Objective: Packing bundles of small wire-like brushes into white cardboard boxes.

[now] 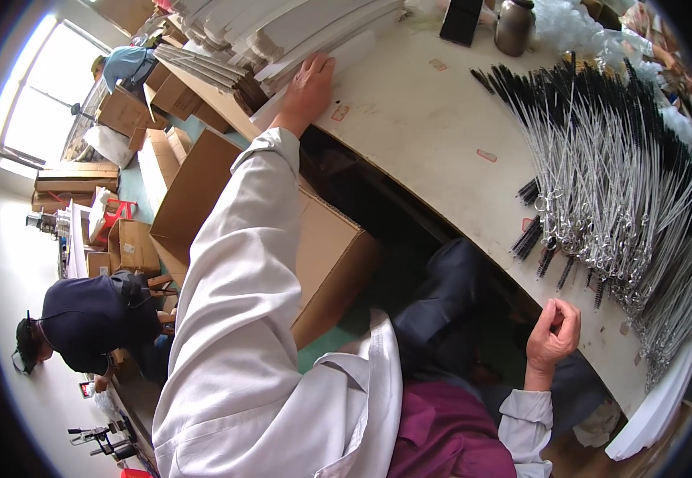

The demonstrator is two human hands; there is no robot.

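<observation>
My left hand point(308, 92) reaches far across to the table's left edge. Its fingers lie stretched out at the edge of a stack of flat white sheets or folded cartons point(290, 40); the fingertips rest against the white material. Close to the table's front edge, my right hand point(553, 336) is curled into a loose fist, and nothing shows in it. Beyond that hand, a big heap of thin wire brushes point(601, 183) with black bristles and looped metal ends covers the table's right side.
On the white table point(426, 103) stand a dark metal jar point(514, 28) and a black phone point(461, 21). Brown cardboard sheets point(210, 72) lie beside the white stack. An open carton point(326, 255) sits below the edge. Two people point(107, 323) work at left among boxes.
</observation>
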